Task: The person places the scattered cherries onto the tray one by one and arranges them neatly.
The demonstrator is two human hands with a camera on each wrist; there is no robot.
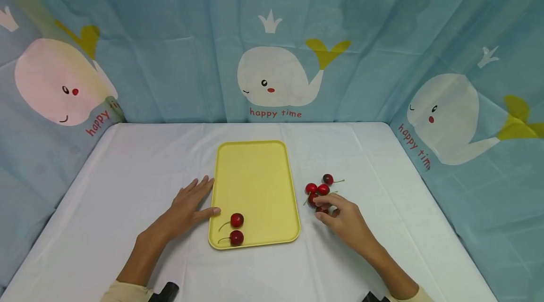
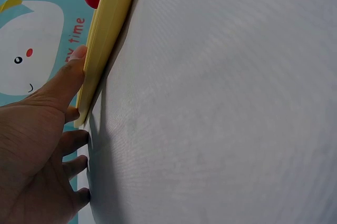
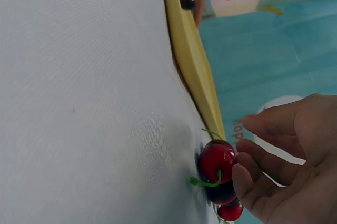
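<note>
Yellow tray, shallow and rimmed, lies on a white cloth with its long sides running away from the person. Left hand is spread wide with extended fingers at the tray's left edge; its thumb rests over the rim, the other fingertips are low beside the wall, and nothing is gripped. Placement is judged to steady the tray against sliding.

Two cherries lie inside the near left corner of the tray, one behind the other, stems toward the left edge. Their order suggests a row along that side, leaving the far end bare.

Five further cherries are visible on the cloth, bunched between the tray's right edge and the cloth's right edge, nearer the tray. Right hand is over the near side of this bunch, fingers bent, opening narrow. Firm hold of a fruit cannot be confirmed; the bent posture appears suited to small, round items.

Condition of the fruit: deep red, glossy, with bright highlights; the farthest loose one shows a darker side. Stems are thin, curved and green, the clearest ending in a thickened tip.
</note>
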